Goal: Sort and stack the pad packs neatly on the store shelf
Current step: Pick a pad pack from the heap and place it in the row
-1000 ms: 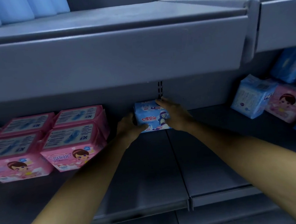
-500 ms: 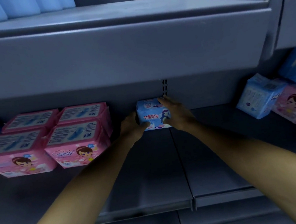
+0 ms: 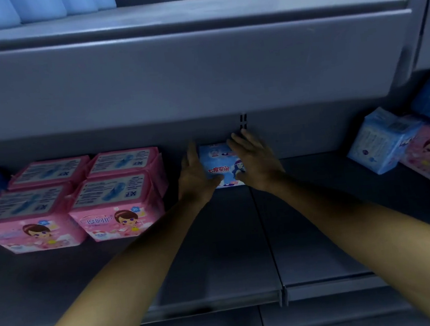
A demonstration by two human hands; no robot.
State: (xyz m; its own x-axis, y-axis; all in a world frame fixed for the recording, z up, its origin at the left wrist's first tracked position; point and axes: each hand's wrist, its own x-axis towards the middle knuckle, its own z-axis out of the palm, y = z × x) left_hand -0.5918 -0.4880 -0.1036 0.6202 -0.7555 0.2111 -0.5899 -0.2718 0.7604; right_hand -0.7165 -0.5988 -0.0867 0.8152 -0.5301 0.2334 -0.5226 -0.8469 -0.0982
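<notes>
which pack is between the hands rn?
The small blue pack at the shelf's back, alone mid-shelf, with left hand and right hand flat on its sides. Pink packs sit untouched to the left.

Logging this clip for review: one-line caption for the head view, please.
Left hand and right hand flank a small light-blue pad pack at the back of the grey metal shelf.

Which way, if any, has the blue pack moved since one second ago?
Yes, slightly left. Earlier the blue pack's front corner crossed the shelf seam; now it ends just left of that seam.
</notes>
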